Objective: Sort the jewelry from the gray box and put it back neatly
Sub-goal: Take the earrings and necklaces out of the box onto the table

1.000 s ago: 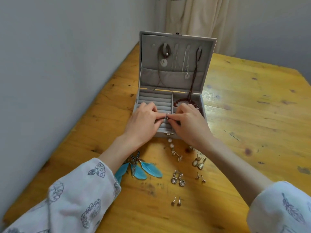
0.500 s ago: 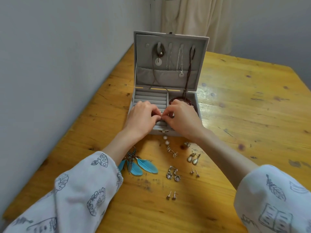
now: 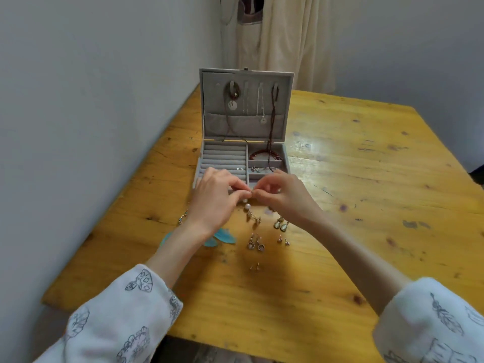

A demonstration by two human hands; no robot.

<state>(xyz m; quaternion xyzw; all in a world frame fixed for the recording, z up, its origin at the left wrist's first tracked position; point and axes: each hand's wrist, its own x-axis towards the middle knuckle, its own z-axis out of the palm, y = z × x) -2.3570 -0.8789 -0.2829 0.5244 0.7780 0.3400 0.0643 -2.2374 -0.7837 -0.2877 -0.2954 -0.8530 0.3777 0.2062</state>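
Head view — entries:
- Gray box (image 3: 243, 153): lid up, necklaces hung inside; stands on wooden table (image 3: 366, 205).
- Left hand (image 3: 214, 197) and right hand (image 3: 285, 195): fingertips meet over the box's front edge, jointly pinching a small earring (image 3: 251, 191).
- Loose earrings (image 3: 255, 243): on the table, just before the box.
- Step, judged: seating one piece; next calls for a fine press into a slot.

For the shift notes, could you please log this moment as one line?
left hand + right hand: pinch pearl earring | over box front edge | box open | loose earrings on table
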